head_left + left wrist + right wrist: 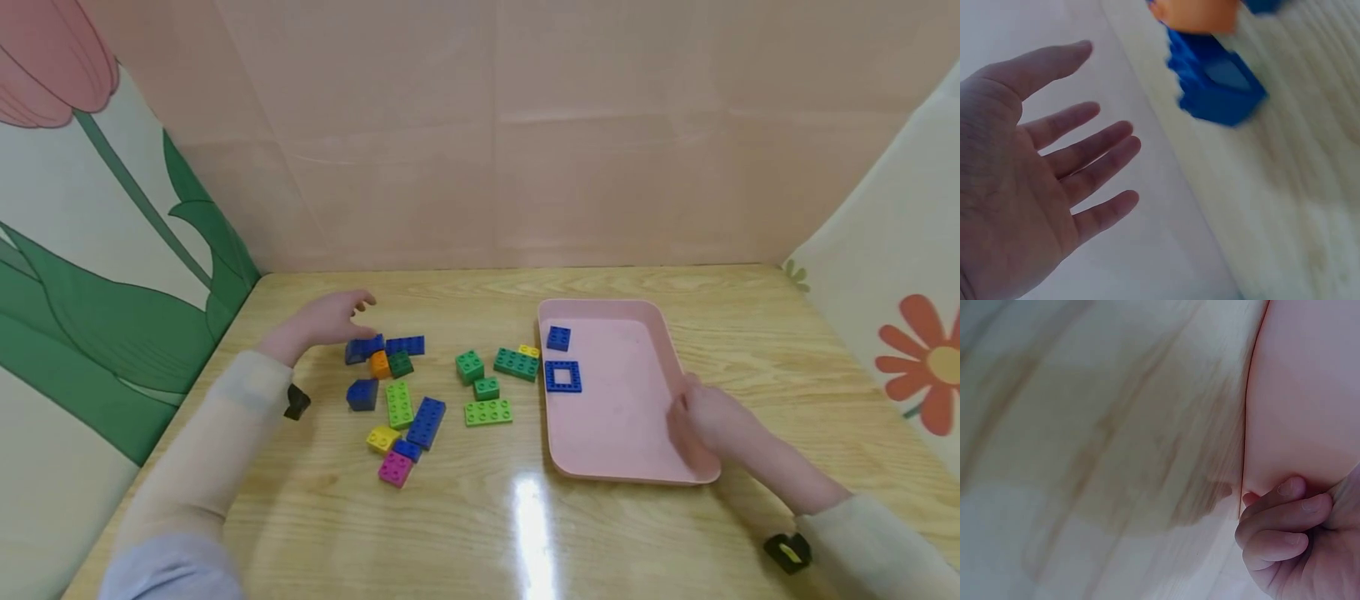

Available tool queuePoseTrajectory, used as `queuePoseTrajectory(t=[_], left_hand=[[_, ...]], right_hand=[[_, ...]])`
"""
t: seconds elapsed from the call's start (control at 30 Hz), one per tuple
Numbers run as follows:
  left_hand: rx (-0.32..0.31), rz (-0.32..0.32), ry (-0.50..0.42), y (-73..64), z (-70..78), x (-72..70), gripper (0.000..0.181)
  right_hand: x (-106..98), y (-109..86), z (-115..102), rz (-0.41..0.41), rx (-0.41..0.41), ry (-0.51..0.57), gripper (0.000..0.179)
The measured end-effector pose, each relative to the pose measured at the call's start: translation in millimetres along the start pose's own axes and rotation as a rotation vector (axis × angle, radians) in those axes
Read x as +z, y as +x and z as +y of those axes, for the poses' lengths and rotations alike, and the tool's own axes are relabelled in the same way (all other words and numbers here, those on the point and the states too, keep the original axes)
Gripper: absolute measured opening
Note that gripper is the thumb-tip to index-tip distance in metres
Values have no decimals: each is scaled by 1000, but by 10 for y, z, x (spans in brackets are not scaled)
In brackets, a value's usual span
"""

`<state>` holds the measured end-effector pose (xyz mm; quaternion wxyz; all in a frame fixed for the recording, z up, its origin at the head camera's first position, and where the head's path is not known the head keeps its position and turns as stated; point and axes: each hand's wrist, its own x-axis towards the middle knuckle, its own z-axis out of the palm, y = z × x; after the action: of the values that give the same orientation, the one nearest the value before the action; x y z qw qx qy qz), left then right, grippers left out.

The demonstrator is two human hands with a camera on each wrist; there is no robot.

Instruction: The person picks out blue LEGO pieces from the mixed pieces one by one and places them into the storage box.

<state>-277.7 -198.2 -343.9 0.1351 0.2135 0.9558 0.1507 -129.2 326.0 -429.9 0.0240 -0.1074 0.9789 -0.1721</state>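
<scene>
Left hand (326,321) hangs at the far-left end of the scattered blocks, just over a blue block (367,346); fingers parted and loosely bent, thumb set well away from them, nothing pinched. Left wrist view shows the palm apart from the nearest blue piece; from the head view, cannot tell whether the thumb brushes it. The wide thumb-to-finger gap would suit a piece with tight neighbours: an orange block (380,365) and a dark green block (401,363) crowd this one. Right hand (708,421) grips the pink tray (615,408) at its right wall, toward the near corner; fingers curled and bunched together at the rim, thumb's exact position unclear. Likely reason: a shallow tray slides readily on smooth wood, and a hold on the side away from the blocks steadies it while leaving their side unobstructed. Inside, along the left wall, lie a small blue brick (558,337) and, nearer the person, a blue square frame (551,377), side by side in colour if not in shape; both being blue may be chance or choice. Between tray and left-hand cluster sit green pieces, a long green brick (516,364) closest to the tray wall. Magenta brick (395,469) lies nearest the person.
</scene>
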Motion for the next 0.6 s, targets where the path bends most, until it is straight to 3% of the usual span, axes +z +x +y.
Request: queuePoseTrajectory(t=[0.17,0.3,0.6], left_hand=[[-79,-70,-57,-70,-248,54,63],[-109,-81,-102,-92,-404,155,70],[-156,-69,-149,-93,-500,356,68]], right_hand=[[-5,8,-10,-14,10,6,14],[-8,25,-28,-34,31,16,13],[-6,59,-50,-17,33,-6,13]])
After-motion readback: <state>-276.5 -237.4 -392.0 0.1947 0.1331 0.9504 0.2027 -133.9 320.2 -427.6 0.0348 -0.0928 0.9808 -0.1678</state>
